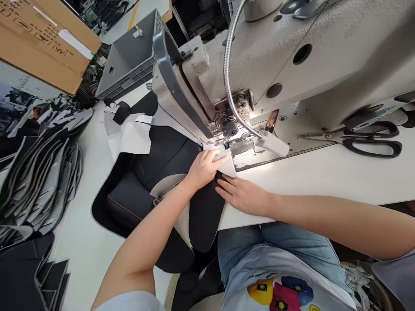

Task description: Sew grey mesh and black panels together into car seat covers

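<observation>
My left hand (205,167) rests on a grey fabric piece (227,160) just in front of the presser foot (227,139) of a grey industrial sewing machine (292,60); its fingers are curled and press the fabric down. My right hand (244,194) lies flat beside it, fingers stretched out, on the black fabric panel (162,172) at the table edge. The black panel with orange stitching spreads left and hangs off the white table (324,172). White backing pieces (132,134) lie on it.
Black-handled scissors (366,139) lie to the right under the machine arm. A stack of cut grey and black pieces (39,172) sits at the left. A grey plastic crate (129,56) and a cardboard box (45,39) stand at the back left.
</observation>
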`<state>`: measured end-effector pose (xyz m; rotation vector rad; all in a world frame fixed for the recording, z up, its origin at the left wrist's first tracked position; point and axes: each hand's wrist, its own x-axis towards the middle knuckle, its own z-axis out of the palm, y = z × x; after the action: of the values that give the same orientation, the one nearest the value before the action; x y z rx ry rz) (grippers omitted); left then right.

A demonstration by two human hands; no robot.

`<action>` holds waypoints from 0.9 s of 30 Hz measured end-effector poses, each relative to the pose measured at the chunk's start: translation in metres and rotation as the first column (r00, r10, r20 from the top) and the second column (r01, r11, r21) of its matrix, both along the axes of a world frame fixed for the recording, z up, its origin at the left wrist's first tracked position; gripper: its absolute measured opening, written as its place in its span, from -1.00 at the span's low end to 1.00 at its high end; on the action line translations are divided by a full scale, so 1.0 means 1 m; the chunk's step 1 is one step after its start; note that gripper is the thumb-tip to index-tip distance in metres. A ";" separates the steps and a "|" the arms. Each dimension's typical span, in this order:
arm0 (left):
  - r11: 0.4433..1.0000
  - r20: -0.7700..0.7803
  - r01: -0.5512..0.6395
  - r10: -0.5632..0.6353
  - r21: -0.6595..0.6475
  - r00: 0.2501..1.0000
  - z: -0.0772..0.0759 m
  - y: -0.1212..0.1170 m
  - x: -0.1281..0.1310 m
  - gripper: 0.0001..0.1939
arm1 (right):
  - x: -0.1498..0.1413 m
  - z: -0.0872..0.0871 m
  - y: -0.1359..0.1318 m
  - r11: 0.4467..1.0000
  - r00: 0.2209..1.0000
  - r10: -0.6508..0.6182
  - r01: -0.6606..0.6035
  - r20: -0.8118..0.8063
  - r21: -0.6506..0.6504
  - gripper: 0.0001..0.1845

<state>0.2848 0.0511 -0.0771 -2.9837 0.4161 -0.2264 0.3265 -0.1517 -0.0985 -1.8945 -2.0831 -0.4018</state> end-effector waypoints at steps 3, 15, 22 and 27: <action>0.999 0.039 0.002 -0.003 0.038 0.999 -0.003 0.010 0.011 -0.54 | 0.004 -0.004 0.004 0.999 0.999 -0.039 0.039 -0.013 0.031 -0.63; 0.951 0.244 0.296 -0.267 -0.092 0.932 -0.003 0.001 0.002 -0.76 | 0.016 0.000 0.001 1.000 0.993 0.002 -0.001 -0.116 0.002 -0.64; 0.906 0.224 0.281 -0.216 -0.317 0.950 -0.008 0.002 0.002 -0.82 | 0.049 0.029 -0.015 0.913 0.948 -0.267 0.193 -0.171 -0.358 -0.61; 0.904 0.247 0.280 -0.205 -0.323 0.947 -0.012 0.010 0.010 -0.83 | 0.052 0.029 -0.012 0.852 0.923 -0.360 0.266 -0.137 -0.451 -0.57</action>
<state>0.2946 0.0608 -0.0896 -3.1966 0.8032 -0.7048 0.3784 -0.1640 -0.0694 -2.4169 -1.8192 0.2153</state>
